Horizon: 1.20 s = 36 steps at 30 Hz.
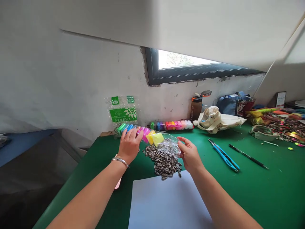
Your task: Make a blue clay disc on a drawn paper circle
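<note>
A long clear plastic pack of coloured modelling clay (157,139) slants over a heap of striped sunflower seeds (168,162). Green, blue, pink and yellow blocks show through the wrapping. My left hand (130,143) is closed over the pack's left part, with its fingertips curled onto the blocks. At the other end, my right hand (189,154) pinches the loose clear plastic between thumb and fingers. Below the seeds lies a white sheet of paper (164,203), its top edge touching the heap. A pink-edged object (118,184) is partly hidden under my left wrist.
A second row of coloured clay (172,125) lies along the wall beside a green-printed plastic bag (124,113). To the right are a brown bottle (196,109), a cream cloth bag (216,120), a blue utility knife (225,157), a pen (249,156) and a cluttered pile (283,128).
</note>
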Tool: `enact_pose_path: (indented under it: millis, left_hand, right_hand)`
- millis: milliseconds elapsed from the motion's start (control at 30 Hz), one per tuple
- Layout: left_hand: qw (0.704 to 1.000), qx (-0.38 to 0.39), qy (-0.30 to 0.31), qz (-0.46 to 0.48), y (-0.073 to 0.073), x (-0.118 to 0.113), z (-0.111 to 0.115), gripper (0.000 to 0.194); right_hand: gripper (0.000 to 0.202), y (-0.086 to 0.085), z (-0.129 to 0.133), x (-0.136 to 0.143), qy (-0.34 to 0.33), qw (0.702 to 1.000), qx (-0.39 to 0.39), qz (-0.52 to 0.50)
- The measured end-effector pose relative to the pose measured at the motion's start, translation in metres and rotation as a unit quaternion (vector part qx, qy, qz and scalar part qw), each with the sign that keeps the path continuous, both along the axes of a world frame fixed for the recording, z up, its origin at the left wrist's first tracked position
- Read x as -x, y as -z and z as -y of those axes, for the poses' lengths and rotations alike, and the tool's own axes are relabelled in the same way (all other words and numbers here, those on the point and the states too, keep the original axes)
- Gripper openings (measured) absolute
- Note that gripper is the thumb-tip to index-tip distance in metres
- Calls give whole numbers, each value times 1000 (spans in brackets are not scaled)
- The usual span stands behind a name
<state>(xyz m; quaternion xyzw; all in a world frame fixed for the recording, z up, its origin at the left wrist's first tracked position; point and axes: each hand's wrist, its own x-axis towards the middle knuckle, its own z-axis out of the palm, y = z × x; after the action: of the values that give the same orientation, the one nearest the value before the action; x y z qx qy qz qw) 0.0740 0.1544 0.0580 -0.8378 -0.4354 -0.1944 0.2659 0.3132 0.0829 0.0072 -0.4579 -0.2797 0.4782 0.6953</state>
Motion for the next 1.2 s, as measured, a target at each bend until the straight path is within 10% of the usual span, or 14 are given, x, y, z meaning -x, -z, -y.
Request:
enact_pose_path:
  millis: [600,867,1033,1200]
  left_hand:
    - [999,32,-10,5,36,-14,-10,40]
    - [999,44,-23,-4,45,-9,-8,41]
    - [999,42,-27,-8,42,-12,-3,45]
    - [998,47,-32,-1,45,-15,-2,43]
  right_hand:
    - [50,24,-4,-2,92,991,-15,95]
    - [80,19,-1,1,-32,998,28,42]
    - [52,16,1,2,-110,992,42,47]
    - [37,17,1,6,-37,997,3,66]
